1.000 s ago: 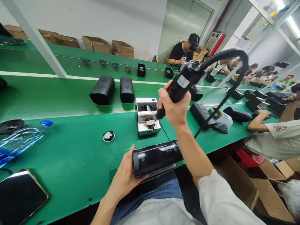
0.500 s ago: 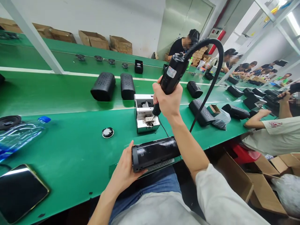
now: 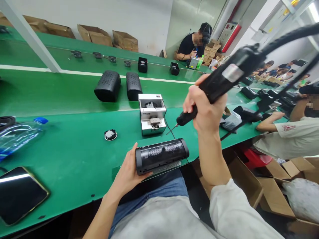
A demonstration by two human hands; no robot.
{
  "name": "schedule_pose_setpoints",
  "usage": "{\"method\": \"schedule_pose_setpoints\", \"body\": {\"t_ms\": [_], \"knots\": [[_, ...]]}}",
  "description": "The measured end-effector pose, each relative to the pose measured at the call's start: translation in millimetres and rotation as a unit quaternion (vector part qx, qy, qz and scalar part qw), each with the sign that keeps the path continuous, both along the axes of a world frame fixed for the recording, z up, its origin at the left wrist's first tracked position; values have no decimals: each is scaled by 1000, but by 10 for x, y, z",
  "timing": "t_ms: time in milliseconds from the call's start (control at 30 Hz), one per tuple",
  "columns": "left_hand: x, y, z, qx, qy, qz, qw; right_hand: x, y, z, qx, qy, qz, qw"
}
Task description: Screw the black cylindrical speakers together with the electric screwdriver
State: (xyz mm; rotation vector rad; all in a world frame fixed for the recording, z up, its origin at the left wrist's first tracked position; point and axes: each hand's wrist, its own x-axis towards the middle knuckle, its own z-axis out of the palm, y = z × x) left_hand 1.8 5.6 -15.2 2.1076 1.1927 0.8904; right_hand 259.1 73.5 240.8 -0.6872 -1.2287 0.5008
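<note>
My left hand [image 3: 128,172] grips the left end of a black cylindrical speaker [image 3: 161,156] that lies across the near edge of the green bench [image 3: 74,156]. My right hand [image 3: 205,109] is wrapped round a black electric screwdriver [image 3: 221,79] with a thick cable rising to the upper right. Its bit points down and left, above the speaker and just right of the white screw feeder box [image 3: 152,113]. The bit is not touching the speaker.
A small round part [image 3: 110,134] lies left of the feeder. A water bottle [image 3: 18,136] and a phone [image 3: 20,194] are at the left. Two black speakers [image 3: 117,86] lie on the belt behind. A co-worker's arm [image 3: 270,123] rests at the right; cardboard boxes [image 3: 276,196] stand below.
My right hand has lifted the screwdriver's bit away from the feeder box and swung it right, tilting the tool flatter. The left hand keeps its hold on the speaker.
</note>
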Motion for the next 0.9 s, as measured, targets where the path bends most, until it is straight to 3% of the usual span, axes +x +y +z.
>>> {"method": "schedule_pose_setpoints", "body": {"t_ms": [100, 233, 500, 733, 900], "knots": [[-3, 3, 2, -5, 4, -2, 1000, 23, -21, 29, 32, 10, -22, 999], [4, -15, 31, -13, 11, 1, 1000, -188, 230, -62, 45, 2, -15, 999], [25, -53, 96, -34, 2, 6, 999, -489, 668, -254, -20, -40, -13, 999], [20, -40, 93, -30, -1, -1, 1000, -450, 704, -301, -39, -31, -14, 999], [19, -34, 76, -25, 4, -1, 1000, -366, 567, -294, -54, -40, 2, 998]]}}
